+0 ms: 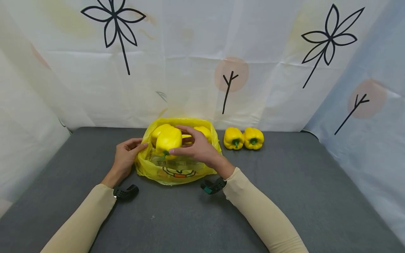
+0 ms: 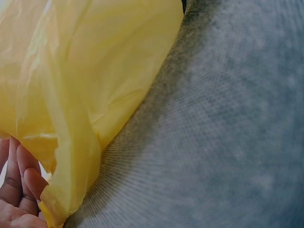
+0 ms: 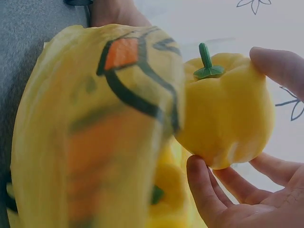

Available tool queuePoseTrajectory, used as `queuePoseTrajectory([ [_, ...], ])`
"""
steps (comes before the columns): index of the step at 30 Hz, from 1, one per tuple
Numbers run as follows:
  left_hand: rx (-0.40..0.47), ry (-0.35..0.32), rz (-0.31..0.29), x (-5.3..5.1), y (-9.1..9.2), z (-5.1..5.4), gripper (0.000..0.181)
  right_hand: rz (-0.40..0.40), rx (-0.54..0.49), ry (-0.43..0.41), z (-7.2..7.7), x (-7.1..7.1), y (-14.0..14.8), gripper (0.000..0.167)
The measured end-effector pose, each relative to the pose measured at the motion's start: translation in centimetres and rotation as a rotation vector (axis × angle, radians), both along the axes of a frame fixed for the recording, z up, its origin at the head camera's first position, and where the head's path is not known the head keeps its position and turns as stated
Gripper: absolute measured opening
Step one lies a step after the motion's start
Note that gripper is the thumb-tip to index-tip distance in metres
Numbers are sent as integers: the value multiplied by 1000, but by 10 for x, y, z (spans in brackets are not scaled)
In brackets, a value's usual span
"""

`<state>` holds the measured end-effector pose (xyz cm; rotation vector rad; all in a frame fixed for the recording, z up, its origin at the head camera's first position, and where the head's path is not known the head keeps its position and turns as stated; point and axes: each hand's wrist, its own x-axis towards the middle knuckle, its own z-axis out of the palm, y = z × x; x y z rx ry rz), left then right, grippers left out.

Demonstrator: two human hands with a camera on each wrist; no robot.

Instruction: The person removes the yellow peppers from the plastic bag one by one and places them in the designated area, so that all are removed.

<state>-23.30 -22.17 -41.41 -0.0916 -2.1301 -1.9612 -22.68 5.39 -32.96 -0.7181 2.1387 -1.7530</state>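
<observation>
Grey tbl (image 1: 284, 196): bag (image 1: 205, 171) w/ peppers (image 3: 172, 183), R hand (image 1: 200, 148) grips another pepper (image 3: 225, 116).

2 peppers (image 1: 234, 136) lie right of the bag (image 1: 145, 168).

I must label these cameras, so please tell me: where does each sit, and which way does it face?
Head: on the head, facing forward and down at the bag; sleeves, left fingers and right fingers show.
Left wrist: on that wrist, facing the bag's side and the table; left fingers show.
Right wrist: on that wrist, facing the held pepper and bag; right fingers and some left arm show.
Head and right wrist views share the held pepper.
</observation>
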Motion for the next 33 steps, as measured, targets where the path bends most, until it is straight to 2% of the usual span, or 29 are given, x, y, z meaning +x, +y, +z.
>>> queuePoseTrajectory([
  [10, -16, -7, -9, 1, -1, 1, 40, -6, 43, 27, 12, 4, 28, 79],
  [26, 5, -2, -19, 1, -1, 0, 41, -45, 1, 19, 18, 5, 75, 80],
  [33, -15, -7, -11, 1, 0, 1, 41, -67, -2, 34, 18, 5, 94, 80],
])
